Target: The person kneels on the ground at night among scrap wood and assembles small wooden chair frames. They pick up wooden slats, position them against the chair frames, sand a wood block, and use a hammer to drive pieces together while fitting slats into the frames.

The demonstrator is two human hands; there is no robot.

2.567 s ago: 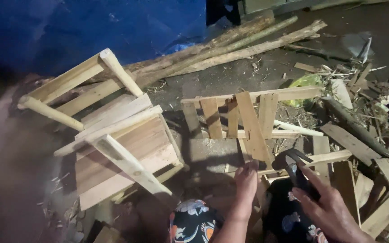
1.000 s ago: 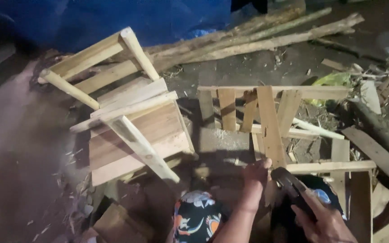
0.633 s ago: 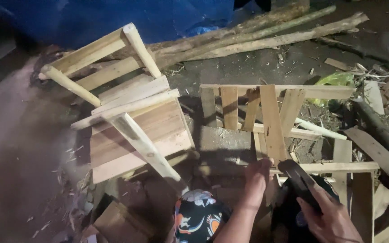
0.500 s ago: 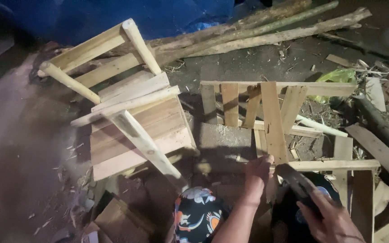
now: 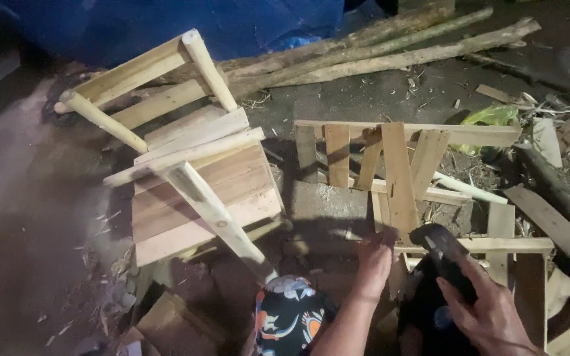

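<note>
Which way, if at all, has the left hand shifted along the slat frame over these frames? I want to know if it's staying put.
No. The left hand stays pressed at the lower end of the long slat; only the camera view drifts.

Dirt floor (image 5: 28,217) strewn with wood scraps. Blue tarp (image 5: 166,26) at rear; rough poles (image 5: 390,56) alongside. Lighting: single source (edges dark).

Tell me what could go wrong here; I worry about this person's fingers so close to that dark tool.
The left hand presses the slat frame right beside the dark tool gripped by the right hand, so a slip could strike the fingers. The frame lies over loose scrap boards and may shift under force. The light is dim, which could make aiming harder.
</note>
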